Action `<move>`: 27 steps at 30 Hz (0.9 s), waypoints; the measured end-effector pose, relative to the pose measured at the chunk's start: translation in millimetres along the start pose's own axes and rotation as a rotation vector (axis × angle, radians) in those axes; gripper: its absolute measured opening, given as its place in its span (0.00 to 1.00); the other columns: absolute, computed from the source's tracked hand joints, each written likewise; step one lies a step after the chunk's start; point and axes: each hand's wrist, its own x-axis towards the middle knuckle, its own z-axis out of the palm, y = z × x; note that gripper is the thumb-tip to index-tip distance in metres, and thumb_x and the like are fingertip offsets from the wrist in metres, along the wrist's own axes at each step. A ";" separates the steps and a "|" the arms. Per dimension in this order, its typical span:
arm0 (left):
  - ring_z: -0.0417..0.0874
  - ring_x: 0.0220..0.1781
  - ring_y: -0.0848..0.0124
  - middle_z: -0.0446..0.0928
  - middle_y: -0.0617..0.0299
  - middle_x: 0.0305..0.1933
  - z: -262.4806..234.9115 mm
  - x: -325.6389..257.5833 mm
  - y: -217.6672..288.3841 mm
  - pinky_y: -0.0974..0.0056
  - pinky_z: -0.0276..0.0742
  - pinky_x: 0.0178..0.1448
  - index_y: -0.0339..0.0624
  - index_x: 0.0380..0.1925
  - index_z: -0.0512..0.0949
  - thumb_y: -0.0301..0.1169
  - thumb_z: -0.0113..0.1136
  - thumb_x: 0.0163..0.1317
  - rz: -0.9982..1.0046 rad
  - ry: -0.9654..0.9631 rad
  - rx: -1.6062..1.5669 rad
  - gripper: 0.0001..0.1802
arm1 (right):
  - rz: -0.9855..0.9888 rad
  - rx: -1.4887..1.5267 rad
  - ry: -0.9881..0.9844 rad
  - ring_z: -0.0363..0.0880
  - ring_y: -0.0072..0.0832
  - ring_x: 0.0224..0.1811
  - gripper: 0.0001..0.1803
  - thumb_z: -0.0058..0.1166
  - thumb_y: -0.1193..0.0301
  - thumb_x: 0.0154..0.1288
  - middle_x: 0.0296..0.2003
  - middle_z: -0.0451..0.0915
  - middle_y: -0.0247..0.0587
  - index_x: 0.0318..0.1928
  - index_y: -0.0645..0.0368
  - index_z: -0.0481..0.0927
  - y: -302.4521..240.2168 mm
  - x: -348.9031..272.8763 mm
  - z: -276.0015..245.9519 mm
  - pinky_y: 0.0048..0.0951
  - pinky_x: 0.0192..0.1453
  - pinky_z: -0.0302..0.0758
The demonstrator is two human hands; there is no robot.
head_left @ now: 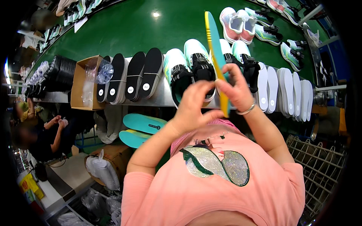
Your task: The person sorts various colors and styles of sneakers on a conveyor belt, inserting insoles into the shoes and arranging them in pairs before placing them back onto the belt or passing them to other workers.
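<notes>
A teal insole with a yellow underside (216,49) stands upright on edge in front of me. My right hand (238,90), with a bracelet at its wrist, pinches it between thumb and fingers. Close beside its lower part is my left hand (194,107), thumb and fingers spread apart; whether its fingertips touch the insole I cannot tell. Behind the hands, mint-and-white sneakers (196,51) with black laces sit on the metal bench edge (151,101). Two more teal insoles (143,123) lie below the bench edge, left of my left forearm.
Banded black insoles (135,73) and an open cardboard box (81,84) with plastic stand to the left. White insoles (285,90) line the right. Pink-and-white shoes (237,26) rest on the green surface (135,26). A wire basket (316,169) is at lower right; another person (45,132) sits left.
</notes>
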 end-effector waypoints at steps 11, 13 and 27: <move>0.74 0.38 0.53 0.74 0.51 0.33 37.4 97.5 -110.6 0.58 0.70 0.41 0.38 0.34 0.72 0.34 0.52 0.53 -0.126 -0.420 0.325 0.12 | 0.680 0.006 -0.137 0.73 0.23 0.15 0.12 0.52 0.65 0.52 0.19 0.75 0.38 0.29 0.63 0.75 -5.7 -31.9 -60.8 0.22 0.16 0.72; 0.76 0.34 0.52 0.76 0.46 0.30 40.2 98.9 -119.8 0.57 0.70 0.39 0.36 0.33 0.72 0.39 0.50 0.55 -0.275 -0.315 0.140 0.16 | 0.771 -0.032 -0.199 0.74 0.26 0.15 0.13 0.52 0.66 0.51 0.18 0.75 0.41 0.29 0.65 0.75 -11.6 -25.8 -64.5 0.24 0.16 0.72; 0.69 0.23 0.75 0.73 0.60 0.21 55.9 76.8 -137.6 0.68 0.65 0.28 0.29 0.29 0.74 0.45 0.47 0.58 -0.714 -0.298 -0.286 0.24 | 0.402 -1.485 -0.282 0.75 0.42 0.40 0.14 0.47 0.65 0.49 0.41 0.71 0.49 0.35 0.59 0.78 69.9 36.0 27.8 0.37 0.44 0.71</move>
